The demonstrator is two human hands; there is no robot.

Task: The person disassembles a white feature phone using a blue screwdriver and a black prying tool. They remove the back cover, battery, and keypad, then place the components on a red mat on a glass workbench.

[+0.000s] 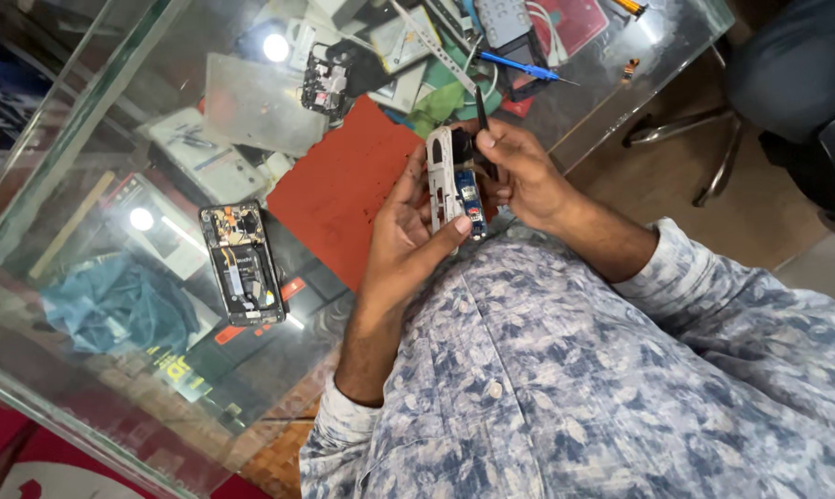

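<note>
A glass desk point(85, 120) is seen at far left, w/ a teal cloth point(113, 310) visible under the glass. Just right of that, an opened phone point(242, 263), back cover off and internals exposed, is laid flat on the glass. Further right, a red mat point(339, 189) is spread on the desk, w/ a loose circuit board point(323, 85) near its upper edge.

Next, the left hand point(404, 226) is raised over the mat's right edge. Its fingers are closed around a small white phone frame point(450, 180), held upright approx. at chest level; the thumb is pressed on the frame's lower front, the other fingers wrapped behind. A blue board inside the frame is exposed.

Touching from the right, the right hand point(524, 176) is set against the frame. Its fingers are pinched shut on a thin dark tool point(481, 106), pointed up and away; the tip end at the frame is hidden by the fingers.

Beyond the hands, a blue-handled screwdriver point(519, 65) is lying on the desk. At far right, a chair point(787, 74) is partly seen on the floor.
</note>
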